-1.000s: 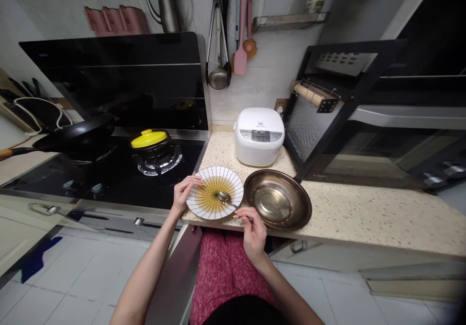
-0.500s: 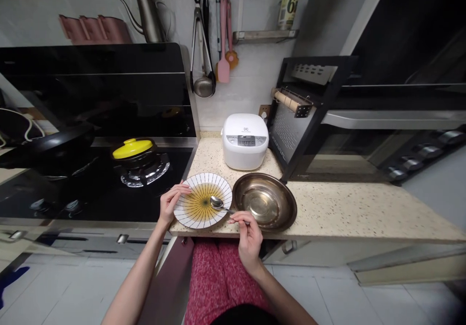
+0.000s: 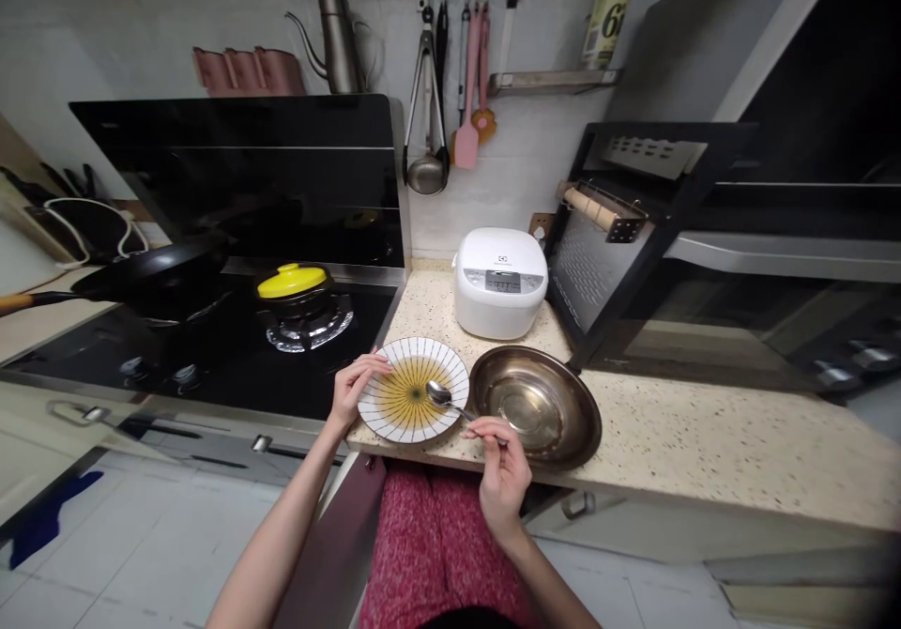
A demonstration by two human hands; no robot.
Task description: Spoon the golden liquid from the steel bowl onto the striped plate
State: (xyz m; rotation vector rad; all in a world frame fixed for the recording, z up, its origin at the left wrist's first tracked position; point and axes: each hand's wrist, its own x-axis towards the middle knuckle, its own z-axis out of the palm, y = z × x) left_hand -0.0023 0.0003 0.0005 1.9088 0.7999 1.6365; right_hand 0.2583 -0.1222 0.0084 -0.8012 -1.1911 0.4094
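My left hand (image 3: 356, 388) rests on the left rim of a white plate (image 3: 376, 415) with dark radiating lines, its fingers lying over the edge and gripping it. Yellowish liquid appears to lie in the plate's middle. A metal spoon (image 3: 440, 394) is pinched by its handle in my right hand (image 3: 503, 460), its bowl over the plate, right of centre. Whether the spoon touches the liquid I cannot tell. Close by on the right, a wide round steel basin (image 3: 584, 413) stands on the counter, partly behind my right hand.
Behind the basin stands a white rice cooker (image 3: 501, 282). To the left, the black stove (image 3: 232, 357) bears a pot with a yellow lid (image 3: 292, 281) and a dark wok (image 3: 161, 272). A black rack (image 3: 595, 244) rises at the right, and utensils hang on the wall.
The whole view has shifted, so everything appears farther right and the wok's handle now shows. Both hands keep their hold, and the spoon stays over nearly the same part of the plate.
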